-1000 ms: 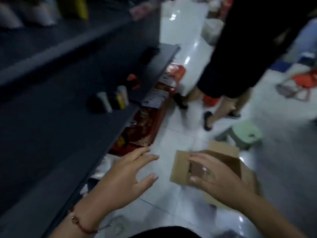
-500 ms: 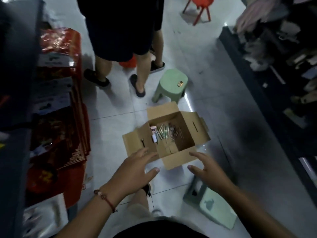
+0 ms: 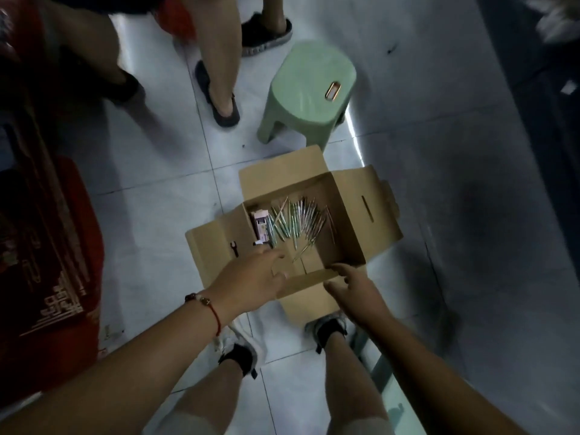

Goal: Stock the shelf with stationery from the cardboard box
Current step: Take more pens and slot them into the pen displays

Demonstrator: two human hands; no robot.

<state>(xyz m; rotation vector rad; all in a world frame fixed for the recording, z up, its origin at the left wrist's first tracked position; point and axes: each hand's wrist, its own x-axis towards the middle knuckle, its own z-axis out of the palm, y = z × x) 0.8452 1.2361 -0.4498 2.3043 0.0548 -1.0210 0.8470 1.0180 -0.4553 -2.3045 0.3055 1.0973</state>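
An open cardboard box [image 3: 348,227] stands on the tiled floor just in front of my feet, flaps spread out. Inside lie several thin pens or pencils [image 3: 296,222] fanned across the bottom, with a small pink packet [image 3: 261,226] at the left wall. My left hand [image 3: 251,279], fingers spread and holding nothing, hovers over the box's near left corner. My right hand [image 3: 356,285] is open too, fingers reaching over the near edge of the box. Neither hand holds anything.
A green plastic stool [image 3: 309,89] stands just beyond the box. A person's legs and dark sandals [image 3: 219,102] are at the upper left. Red packaged goods [image 3: 59,246] fill the left edge. A dark shelf base [image 3: 552,127] runs along the right.
My view swung from the shelf on the left down to the floor. Both hands moved forward and down over the open box, which now sits closer below me.
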